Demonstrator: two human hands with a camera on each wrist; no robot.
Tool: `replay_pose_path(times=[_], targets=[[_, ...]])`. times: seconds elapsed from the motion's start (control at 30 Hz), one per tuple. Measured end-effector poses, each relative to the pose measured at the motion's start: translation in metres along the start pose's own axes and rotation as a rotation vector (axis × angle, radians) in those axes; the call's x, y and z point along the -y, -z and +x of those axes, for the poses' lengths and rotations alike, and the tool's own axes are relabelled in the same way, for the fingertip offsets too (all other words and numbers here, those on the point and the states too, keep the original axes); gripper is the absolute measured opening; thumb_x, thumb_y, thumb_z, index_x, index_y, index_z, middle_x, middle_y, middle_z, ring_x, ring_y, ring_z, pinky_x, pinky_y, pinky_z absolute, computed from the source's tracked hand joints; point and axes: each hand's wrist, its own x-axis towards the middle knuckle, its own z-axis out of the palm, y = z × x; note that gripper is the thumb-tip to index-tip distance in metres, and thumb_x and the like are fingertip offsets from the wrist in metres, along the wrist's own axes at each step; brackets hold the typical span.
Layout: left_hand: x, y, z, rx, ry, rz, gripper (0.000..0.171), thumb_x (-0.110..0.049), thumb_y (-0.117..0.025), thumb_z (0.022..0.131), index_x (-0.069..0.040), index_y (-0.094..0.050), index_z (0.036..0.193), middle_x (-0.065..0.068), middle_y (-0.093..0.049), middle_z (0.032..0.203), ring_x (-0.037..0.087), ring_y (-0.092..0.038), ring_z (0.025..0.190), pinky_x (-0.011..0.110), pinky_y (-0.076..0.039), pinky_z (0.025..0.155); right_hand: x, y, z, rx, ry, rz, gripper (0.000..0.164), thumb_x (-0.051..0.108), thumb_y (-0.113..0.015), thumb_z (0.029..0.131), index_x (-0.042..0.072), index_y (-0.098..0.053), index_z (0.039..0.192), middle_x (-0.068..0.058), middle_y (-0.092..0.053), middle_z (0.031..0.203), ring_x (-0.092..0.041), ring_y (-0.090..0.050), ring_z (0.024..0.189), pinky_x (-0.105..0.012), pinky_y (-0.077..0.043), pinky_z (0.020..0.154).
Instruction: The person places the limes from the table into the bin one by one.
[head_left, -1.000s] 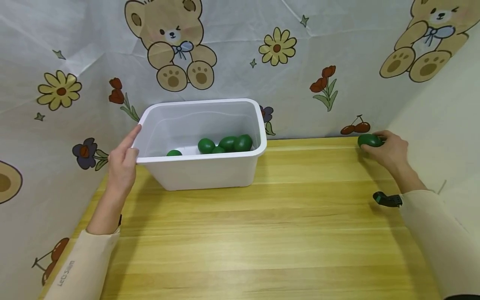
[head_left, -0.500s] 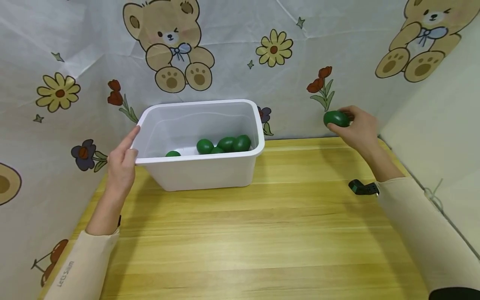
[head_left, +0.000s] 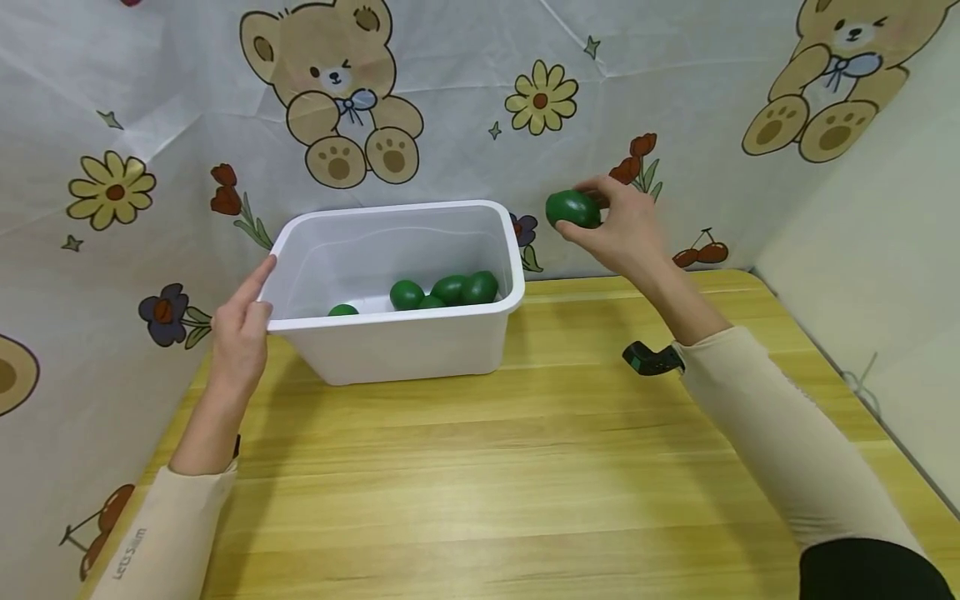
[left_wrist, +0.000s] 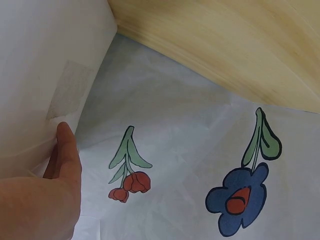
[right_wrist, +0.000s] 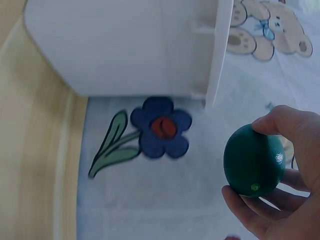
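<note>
A dark green, glossy avocado (head_left: 572,208) is pinched between the thumb and fingers of my right hand (head_left: 628,227). It is in the air just right of the white plastic bin (head_left: 405,346); in the right wrist view the avocado (right_wrist: 254,161) shows a small pale stem spot. My left hand (head_left: 238,337) touches the bin's left rim near its front corner, the index finger laid straight along the edge. From the left wrist, the straight fingers (left_wrist: 66,150) rest against the outer wall. Several avocados (head_left: 480,288) lie inside the bin, partly hidden by its front wall.
The bin stands on a wood-grain table (head_left: 525,467), close to its back edge. Behind it hangs a white cloth (head_left: 457,75) printed with bears and flowers. A pale wall (head_left: 870,250) borders the right side, where a thin cord (head_left: 862,383) shows.
My right hand has lifted the avocado off the table's far right corner and carried it left, close to the bin. The left hand and bin have stayed in place.
</note>
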Motion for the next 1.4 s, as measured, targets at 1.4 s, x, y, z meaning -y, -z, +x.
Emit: replay_pose_path(times=[1.4], targets=[[-0.002,-0.002,-0.003,-0.028,0.005,0.037,0.059,-0.02,-0.032,0.105,-0.041,-0.045,0.158,-0.009,-0.042,0.166,0.029,-0.044,0.152,0.061,-0.035,0.122,-0.013,-0.028,-0.027,0.081,0.131,0.049,0.043,0.027,-0.067,0.104,0.001,-0.062,0.139,-0.019,-0.065,0.139,-0.036,-0.059,0.131,-0.055,-0.052,0.108]])
